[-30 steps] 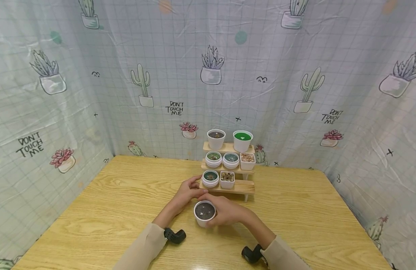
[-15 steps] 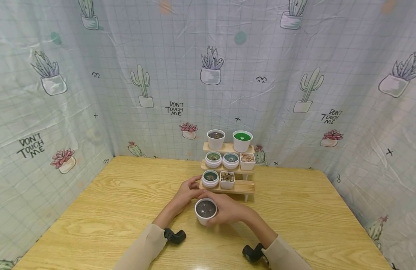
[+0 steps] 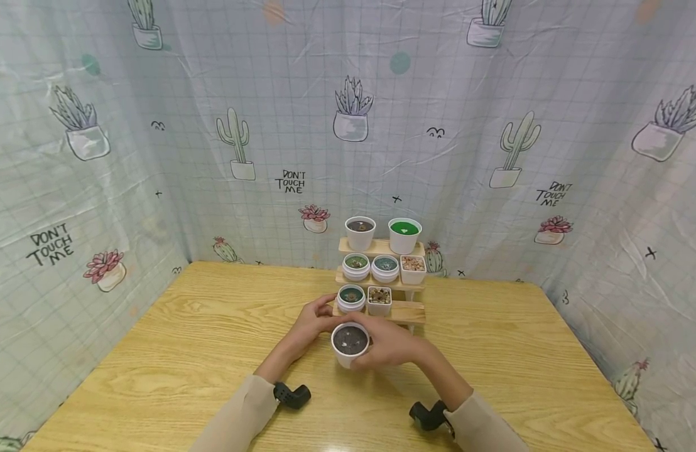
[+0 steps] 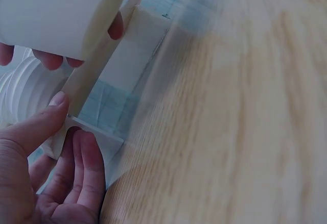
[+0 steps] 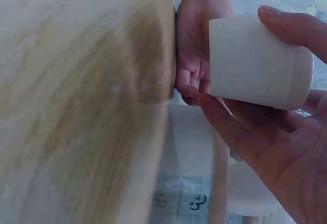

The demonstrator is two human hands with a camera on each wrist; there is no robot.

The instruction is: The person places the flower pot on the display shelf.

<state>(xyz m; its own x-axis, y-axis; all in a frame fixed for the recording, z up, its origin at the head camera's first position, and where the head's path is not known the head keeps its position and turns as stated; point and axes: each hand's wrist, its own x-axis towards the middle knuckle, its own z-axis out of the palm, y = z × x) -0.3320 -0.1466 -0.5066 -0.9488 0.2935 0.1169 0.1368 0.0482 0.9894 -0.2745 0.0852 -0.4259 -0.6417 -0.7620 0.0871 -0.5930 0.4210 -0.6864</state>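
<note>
My right hand (image 3: pixel 389 342) holds a white round pot (image 3: pixel 350 342) of dark soil-like filling, just in front of a three-tier wooden stand (image 3: pixel 409 312). In the right wrist view the thumb lies on one side of the white pot (image 5: pixel 255 63) and the fingers on the other. My left hand (image 3: pixel 309 325) grips the left end of the stand's lowest shelf. The left wrist view shows its thumb on the shelf's front edge (image 4: pixel 94 71) and its fingers curled by the end. Beside that hand, on the lowest shelf, sits a ribbed round pot (image 3: pixel 351 300) with a dark green top.
A square pot of pebbles (image 3: pixel 379 301) shares the lowest shelf. The middle shelf bears two ribbed round pots and a square pot (image 3: pixel 413 269). On top stand a brown-filled pot (image 3: pixel 360 234) and a green-filled pot (image 3: pixel 404 236). A printed curtain (image 3: pixel 257 94) surrounds the wooden table (image 3: pixel 212 326).
My right hand has carried the soil-filled pot slightly up and to the right, closer to the stand. The left hand keeps its grip on the shelf end.
</note>
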